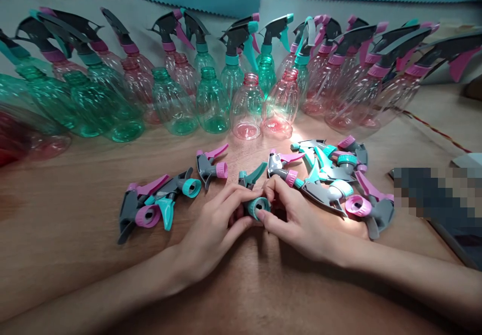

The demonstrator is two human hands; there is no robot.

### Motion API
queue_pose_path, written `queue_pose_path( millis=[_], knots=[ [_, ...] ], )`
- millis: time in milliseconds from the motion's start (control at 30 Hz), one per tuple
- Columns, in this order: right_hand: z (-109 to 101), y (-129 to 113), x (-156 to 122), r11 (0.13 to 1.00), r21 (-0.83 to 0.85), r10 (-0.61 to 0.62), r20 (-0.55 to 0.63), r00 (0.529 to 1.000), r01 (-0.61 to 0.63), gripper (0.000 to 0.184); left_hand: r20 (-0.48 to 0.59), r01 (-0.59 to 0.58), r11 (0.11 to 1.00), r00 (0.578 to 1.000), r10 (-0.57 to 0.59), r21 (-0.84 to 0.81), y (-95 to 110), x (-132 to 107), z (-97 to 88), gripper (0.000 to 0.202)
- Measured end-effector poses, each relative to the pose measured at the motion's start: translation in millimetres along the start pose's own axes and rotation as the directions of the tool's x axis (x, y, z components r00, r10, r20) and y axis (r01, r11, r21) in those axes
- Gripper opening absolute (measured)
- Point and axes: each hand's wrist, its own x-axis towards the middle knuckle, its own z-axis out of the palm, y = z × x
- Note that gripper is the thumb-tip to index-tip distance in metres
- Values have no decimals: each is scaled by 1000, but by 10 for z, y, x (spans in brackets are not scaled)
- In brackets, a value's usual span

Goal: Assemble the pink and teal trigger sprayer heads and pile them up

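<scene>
My left hand (213,229) and my right hand (297,219) meet at the middle of the wooden table (75,194), both pinching one grey spray trigger head with a teal collar (258,205). Its teal lever points up and away from me. Fingers of both hands curl round the collar. Loose trigger heads lie close by: a pile of several (335,179) just right of my right hand, a grey and pink one (211,166) beyond my left hand, and a small group (154,204) to the left.
A long row of teal bottles (211,101) and pink bottles (246,106) lines the far side of the table, some open-necked, many capped with trigger heads. A blurred dark object (433,194) lies at the right edge.
</scene>
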Motion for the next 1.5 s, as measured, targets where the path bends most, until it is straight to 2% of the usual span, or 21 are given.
queue_pose_path(
  millis=[100,367,467,567,733,833,900,1033,1167,1367,1500],
  knots=[
    [7,25,-3,998,-41,-48,-24,999,47,18,-6,-24,1000,1000,24,3,7,-2,0,34],
    [-20,13,9,995,-73,-74,-1,997,73,19,1,-22,1000,1000,22,2,5,11,-3,33],
    [-7,28,-7,991,-107,-79,-16,997,77,18,-17,14,1000,1000,-14,8,12,19,-12,30],
    [16,46,-35,971,-212,-120,-48,992,108,14,-76,83,996,994,-81,30,31,8,-17,32],
    [40,74,-78,836,-499,-308,-84,948,228,13,-174,133,990,977,-121,56,58,-13,-13,26],
    [58,90,-105,721,-624,-424,-50,904,303,24,-219,167,984,964,-150,65,47,-12,-4,18],
    [72,101,-123,696,-638,-451,-32,892,329,31,-238,178,983,958,-161,52,36,-10,1,17],
    [74,116,-134,782,-528,-421,-56,905,331,34,-219,160,986,965,-147,41,25,-10,-4,18],
    [17,116,-99,829,-466,-392,-89,916,309,24,-152,99,994,984,-92,40,20,-11,-23,23],
    [-42,109,-78,843,-412,-406,-66,912,346,23,-104,97,995,990,-97,-11,-2,-6,-39,22],
    [-36,93,-69,876,-376,-350,-66,934,301,19,-100,103,993,989,-108,-58,-9,3,-34,23]
  ],
)
